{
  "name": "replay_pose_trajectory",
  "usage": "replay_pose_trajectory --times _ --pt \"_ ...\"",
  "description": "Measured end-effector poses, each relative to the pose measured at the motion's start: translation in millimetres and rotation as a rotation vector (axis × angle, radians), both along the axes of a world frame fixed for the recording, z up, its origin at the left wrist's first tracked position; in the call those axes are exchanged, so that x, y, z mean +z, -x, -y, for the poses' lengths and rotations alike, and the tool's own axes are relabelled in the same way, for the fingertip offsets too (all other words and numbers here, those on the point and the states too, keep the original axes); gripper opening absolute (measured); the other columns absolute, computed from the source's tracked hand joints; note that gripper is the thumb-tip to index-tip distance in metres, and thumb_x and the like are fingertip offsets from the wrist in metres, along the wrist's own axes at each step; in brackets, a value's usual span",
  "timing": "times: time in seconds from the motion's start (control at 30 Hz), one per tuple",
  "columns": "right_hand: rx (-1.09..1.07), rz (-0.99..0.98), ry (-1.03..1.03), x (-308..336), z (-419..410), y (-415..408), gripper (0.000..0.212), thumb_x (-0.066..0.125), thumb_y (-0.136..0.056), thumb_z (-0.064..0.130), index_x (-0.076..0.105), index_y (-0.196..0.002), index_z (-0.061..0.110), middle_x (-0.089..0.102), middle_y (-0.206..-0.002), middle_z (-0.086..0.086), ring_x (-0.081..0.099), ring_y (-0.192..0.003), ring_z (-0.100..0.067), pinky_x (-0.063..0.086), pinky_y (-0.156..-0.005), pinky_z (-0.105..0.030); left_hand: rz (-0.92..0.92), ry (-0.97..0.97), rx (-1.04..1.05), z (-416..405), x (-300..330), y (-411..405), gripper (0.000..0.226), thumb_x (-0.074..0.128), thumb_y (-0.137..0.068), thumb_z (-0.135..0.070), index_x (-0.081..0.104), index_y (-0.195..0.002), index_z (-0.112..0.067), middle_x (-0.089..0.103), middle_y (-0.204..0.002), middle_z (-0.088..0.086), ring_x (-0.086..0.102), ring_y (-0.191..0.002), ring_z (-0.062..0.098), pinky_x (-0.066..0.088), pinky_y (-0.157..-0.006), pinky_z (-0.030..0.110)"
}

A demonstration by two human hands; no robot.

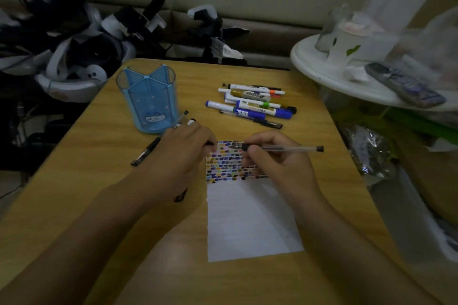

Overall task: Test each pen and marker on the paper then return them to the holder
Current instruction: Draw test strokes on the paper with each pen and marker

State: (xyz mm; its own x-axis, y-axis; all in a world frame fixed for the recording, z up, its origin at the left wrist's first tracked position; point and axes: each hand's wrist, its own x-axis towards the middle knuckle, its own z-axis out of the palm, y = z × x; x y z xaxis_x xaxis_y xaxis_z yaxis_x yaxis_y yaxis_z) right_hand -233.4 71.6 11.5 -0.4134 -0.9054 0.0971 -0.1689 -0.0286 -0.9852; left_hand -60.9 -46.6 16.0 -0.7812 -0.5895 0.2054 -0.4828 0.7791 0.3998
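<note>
Not much to go on body-wise here, honestly. You only get two bare forearms coming in from the bottom corners of the shot, each ending in a bare hand: the bare left hand (182, 147) and the bare right hand (275, 156). No sleeves reach into view on either arm, so whatever top is worn stops somewhere above the frame edge. Wrists and fingers look plain, with nothing worn on them that I can make out, though the lighting is pretty dim and the picture is soft. Fingernails look short and plain on the right hand; the left hand's nails can't really be made out.
</note>
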Motion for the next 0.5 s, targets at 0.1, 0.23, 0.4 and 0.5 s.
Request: replay_pose_trajectory --times 0.1,0.23,0.4,0.5 --pt "-0.001 0.051 0.015 2.2 0.4 0.8 0.009 0.062 -0.096 0.008 0.069 -0.096 0.014 0.076 -0.085 -0.004 0.074 -0.078 -0.016 0.059 -0.062 -0.025 0.084 -0.033 -0.015 -1.8 -1.9 0.6 0.038 0.053 -0.095 0.0 0.059 -0.118 -0.029 0.062 -0.099 -0.011 0.054 -0.093 0.01 0.043 -0.077 0.028" --pt "-0.002 0.1 0.022 2.9 2.8 3.2 0.008 0.061 -0.096 0.007 0.066 -0.093 0.012 0.075 -0.08 -0.007 0.074 -0.076 -0.018 0.058 -0.062 -0.026 0.09 -0.141 0.029 -7.8 2.0 5.3 0.023 0.052 -0.1 -0.015 0.052 -0.116 -0.032 0.065 -0.099 -0.013 0.057 -0.089 0.009 0.05 -0.077 0.033" --pt "0.033 0.091 0.021 0.0 5.1 2.0 0.009 0.061 -0.096 0.006 0.065 -0.09 0.013 0.074 -0.076 -0.002 0.073 -0.073 -0.014 0.057 -0.059 -0.023 0.066 -0.181 -0.001 -9.7 2.0 6.6 0.018 0.051 -0.1 -0.025 0.053 -0.116 -0.033 0.066 -0.104 -0.01 0.059 -0.091 0.007 0.052 -0.078 0.036" --pt "0.048 0.089 0.014 -0.9 5.3 1.4 0.009 0.061 -0.095 0.007 0.065 -0.09 0.013 0.074 -0.075 -0.002 0.072 -0.073 -0.014 0.057 -0.061 -0.024 0.083 -0.156 -0.017 -9.2 -0.4 6.8 0.017 0.051 -0.1 -0.027 0.05 -0.115 -0.036 0.063 -0.099 -0.011 0.056 -0.084 0.006 0.052 -0.072 0.037"
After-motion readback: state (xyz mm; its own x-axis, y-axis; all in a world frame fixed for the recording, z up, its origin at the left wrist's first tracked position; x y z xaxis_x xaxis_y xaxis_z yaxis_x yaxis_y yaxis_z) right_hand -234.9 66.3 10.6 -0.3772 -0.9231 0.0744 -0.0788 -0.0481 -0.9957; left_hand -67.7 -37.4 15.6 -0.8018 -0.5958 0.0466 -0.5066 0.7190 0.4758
